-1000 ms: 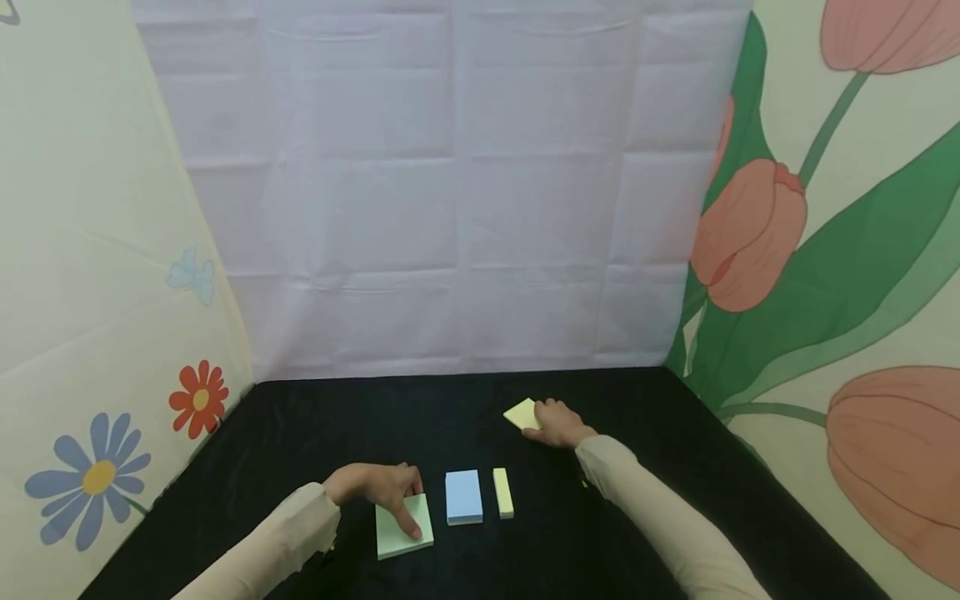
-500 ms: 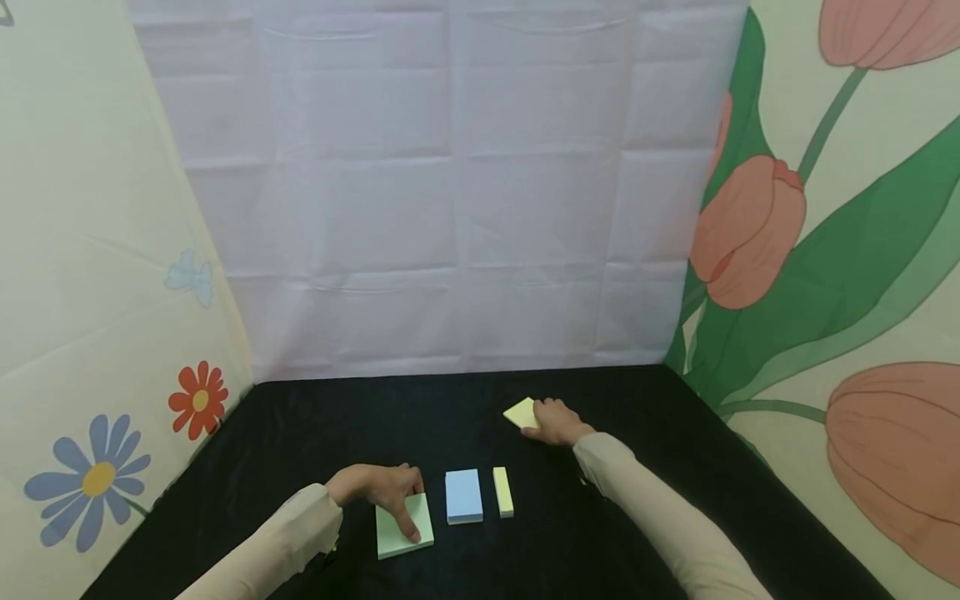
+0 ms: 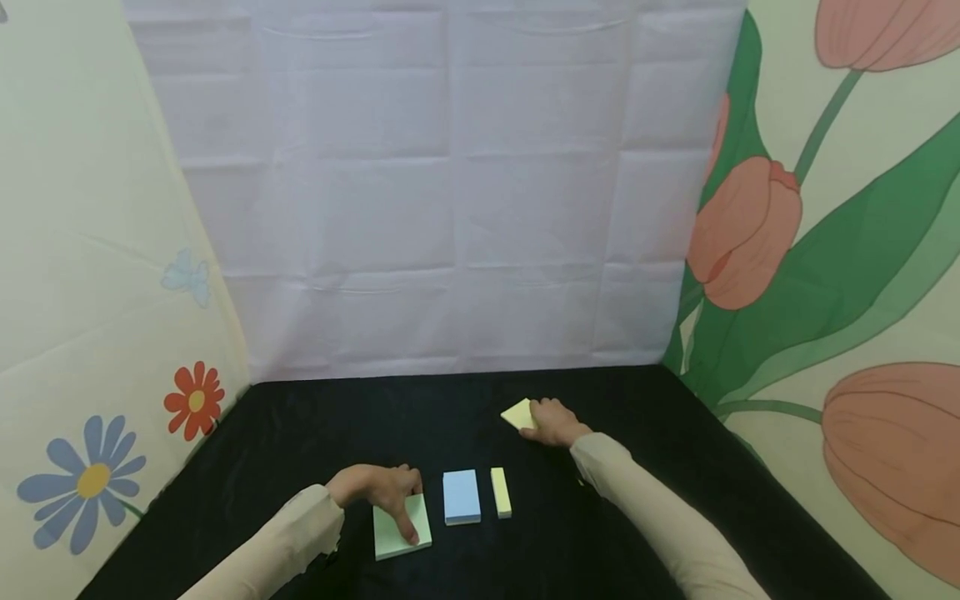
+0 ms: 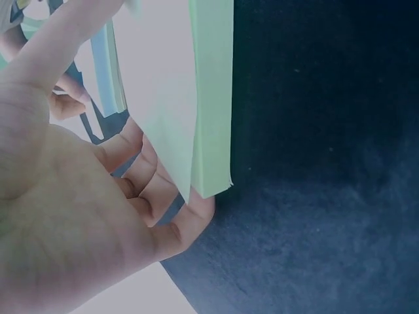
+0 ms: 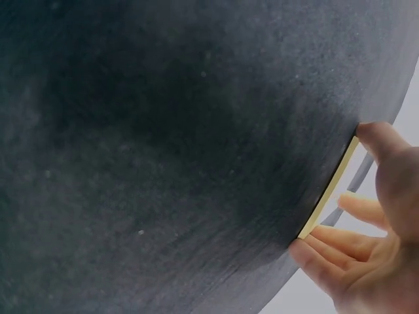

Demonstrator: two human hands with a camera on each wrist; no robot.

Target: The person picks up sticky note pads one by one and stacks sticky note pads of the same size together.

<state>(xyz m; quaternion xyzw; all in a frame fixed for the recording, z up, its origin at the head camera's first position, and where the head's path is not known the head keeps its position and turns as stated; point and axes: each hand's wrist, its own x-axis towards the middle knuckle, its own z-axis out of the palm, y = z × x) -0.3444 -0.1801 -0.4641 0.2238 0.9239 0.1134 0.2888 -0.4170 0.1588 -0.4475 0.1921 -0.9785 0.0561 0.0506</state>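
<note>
My left hand (image 3: 386,493) grips a pale green sticky note pad (image 3: 392,535) at the near left of the black table, thumb across its top and fingers at its far edge. Close up in the left wrist view, a top sheet (image 4: 160,85) stands slightly apart from the pad's thick green edge (image 4: 215,98). Farther back, my right hand (image 3: 557,423) holds a square pale yellow sticky note pad (image 3: 516,414), turned cornerwise. From the right wrist, its thin side (image 5: 330,186) shows between thumb and fingers at opposite ends, close over the cloth.
Between the hands lie a blue sticky note pad (image 3: 461,497) and a narrow yellow sticky note pad (image 3: 501,493), side by side. A black cloth (image 3: 420,421) covers the table. White sheeting (image 3: 450,208) hangs behind it, with flowered cloth (image 3: 862,292) on both sides.
</note>
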